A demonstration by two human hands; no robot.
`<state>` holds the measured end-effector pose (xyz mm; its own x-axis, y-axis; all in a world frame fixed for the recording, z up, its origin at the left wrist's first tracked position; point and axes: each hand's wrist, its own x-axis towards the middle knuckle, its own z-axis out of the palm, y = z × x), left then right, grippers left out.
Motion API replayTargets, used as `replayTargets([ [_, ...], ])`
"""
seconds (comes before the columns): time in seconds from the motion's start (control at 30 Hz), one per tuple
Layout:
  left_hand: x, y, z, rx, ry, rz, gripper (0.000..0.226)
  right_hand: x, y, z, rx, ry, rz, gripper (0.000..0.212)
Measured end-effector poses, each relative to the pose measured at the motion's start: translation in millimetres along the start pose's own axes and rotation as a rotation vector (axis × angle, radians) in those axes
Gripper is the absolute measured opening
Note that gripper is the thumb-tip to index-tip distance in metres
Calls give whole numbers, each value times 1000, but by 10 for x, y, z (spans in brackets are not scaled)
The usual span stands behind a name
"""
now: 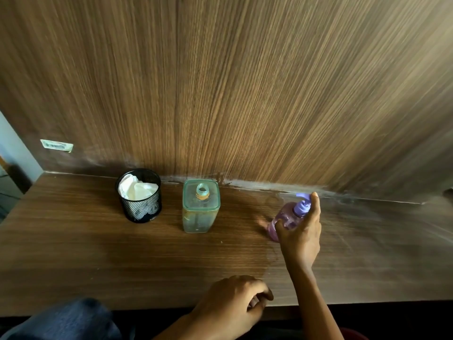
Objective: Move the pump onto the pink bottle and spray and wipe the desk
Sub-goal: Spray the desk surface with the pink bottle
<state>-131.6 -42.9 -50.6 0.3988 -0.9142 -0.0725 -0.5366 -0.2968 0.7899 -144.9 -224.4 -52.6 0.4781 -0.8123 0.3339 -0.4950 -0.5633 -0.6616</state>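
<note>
My right hand (302, 231) grips the pink bottle (284, 219) and holds it tilted over the wooden desk (98, 253), with the forefinger lying on the purple pump (302, 204) fitted on the bottle's top. The pump's nozzle points toward the back wall. My left hand (235, 303) rests on the desk's front edge with its fingers loosely curled, holding nothing. A clear greenish square bottle (200, 207) stands uncapped in the middle of the desk, its neck bare. White cloth (136, 188) sits bunched inside a black mesh cup (141, 204) to the left.
A wood-grain back wall (232, 82) rises straight behind the desk. A barcode sticker (56, 145) is on it at the lower left. The desk's left edge drops off near the cup. Faint wet or dusty streaks mark the desk on the right (367, 217).
</note>
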Motion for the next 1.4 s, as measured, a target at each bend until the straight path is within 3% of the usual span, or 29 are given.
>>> replayTargets([
  [0.3, 1, -20, 13, 7, -43, -8, 19, -7, 2, 6, -20, -11, -10, 97],
  [0.93, 17, -2, -24, 13, 59, 46, 21, 9, 39, 76, -41, 60, -80, 108],
  [1.4, 22, -57, -6, -27, 19, -23, 22, 51, -1, 48, -30, 21, -36, 93],
])
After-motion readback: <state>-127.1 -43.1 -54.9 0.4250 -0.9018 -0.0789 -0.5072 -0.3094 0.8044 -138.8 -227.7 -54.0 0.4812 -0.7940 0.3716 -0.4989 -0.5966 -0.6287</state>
